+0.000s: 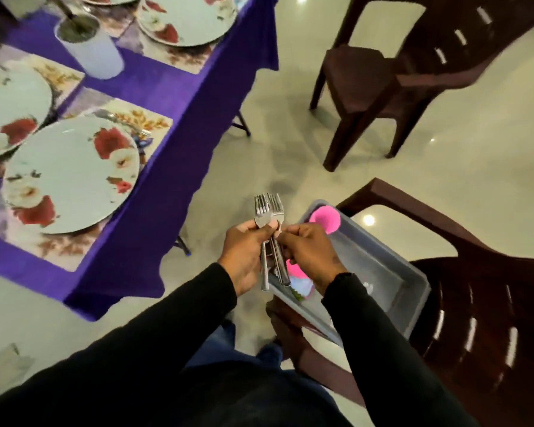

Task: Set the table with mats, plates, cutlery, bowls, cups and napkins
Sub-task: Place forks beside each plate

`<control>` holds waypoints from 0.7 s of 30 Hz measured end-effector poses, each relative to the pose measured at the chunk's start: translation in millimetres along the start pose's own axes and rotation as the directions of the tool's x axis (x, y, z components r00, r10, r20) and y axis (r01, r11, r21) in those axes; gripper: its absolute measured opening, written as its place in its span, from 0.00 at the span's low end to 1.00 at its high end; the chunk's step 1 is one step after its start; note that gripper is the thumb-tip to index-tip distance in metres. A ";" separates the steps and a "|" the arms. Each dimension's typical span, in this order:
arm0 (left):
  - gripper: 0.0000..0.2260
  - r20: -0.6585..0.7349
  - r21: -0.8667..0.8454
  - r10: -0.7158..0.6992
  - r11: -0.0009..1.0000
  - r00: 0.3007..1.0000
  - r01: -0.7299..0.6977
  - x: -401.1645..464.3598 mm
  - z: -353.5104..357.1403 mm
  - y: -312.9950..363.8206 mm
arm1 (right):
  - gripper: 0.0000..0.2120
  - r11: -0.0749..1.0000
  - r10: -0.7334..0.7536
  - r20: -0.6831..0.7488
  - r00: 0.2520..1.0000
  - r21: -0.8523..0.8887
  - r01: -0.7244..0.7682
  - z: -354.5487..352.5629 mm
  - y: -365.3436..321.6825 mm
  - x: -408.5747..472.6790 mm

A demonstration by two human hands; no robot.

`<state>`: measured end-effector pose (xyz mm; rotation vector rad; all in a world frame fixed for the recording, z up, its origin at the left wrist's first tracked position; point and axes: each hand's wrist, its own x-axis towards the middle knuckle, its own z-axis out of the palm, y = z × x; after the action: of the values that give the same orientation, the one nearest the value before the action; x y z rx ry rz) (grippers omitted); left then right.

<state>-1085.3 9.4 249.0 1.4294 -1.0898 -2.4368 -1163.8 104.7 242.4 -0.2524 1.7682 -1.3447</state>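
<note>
Several forks (269, 235) stand bunched, prongs up, over the floor between both hands: the left hand (244, 257) wraps the necks and handles, the right hand (309, 254) pinches 1 handle just beside it. Steel like this is stiff, fairly light and slick, so stems could slide apart; holding mid-handle looks safest. Below the grip a grey tray (392, 272) with pink cups (324, 220) sits on a brown chair (475, 303). Left of the grip, plates (71, 177) on mats (142, 118) crowd the purple table edge (179, 143), leaving narrow strips beside each plate.
</note>
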 end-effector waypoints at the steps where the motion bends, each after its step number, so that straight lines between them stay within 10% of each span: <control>1: 0.09 -0.024 0.010 0.003 1.000 1.000 -0.003 3.7 -10.6 6.2 | 0.15 1.000 -0.008 0.004 1.000 -0.002 0.008 12.5 -2.5 6.8; 21: 0.09 -0.263 -0.157 0.076 0.980 0.962 -0.120 65.7 -227.2 127.1 | 0.04 0.970 0.015 0.149 0.989 -0.241 0.021 240.7 -70.9 123.6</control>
<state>-971.5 -231.4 214.5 1.5397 -0.8507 -2.1448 -1084.6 -163.4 232.1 -0.4787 1.8023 -1.0803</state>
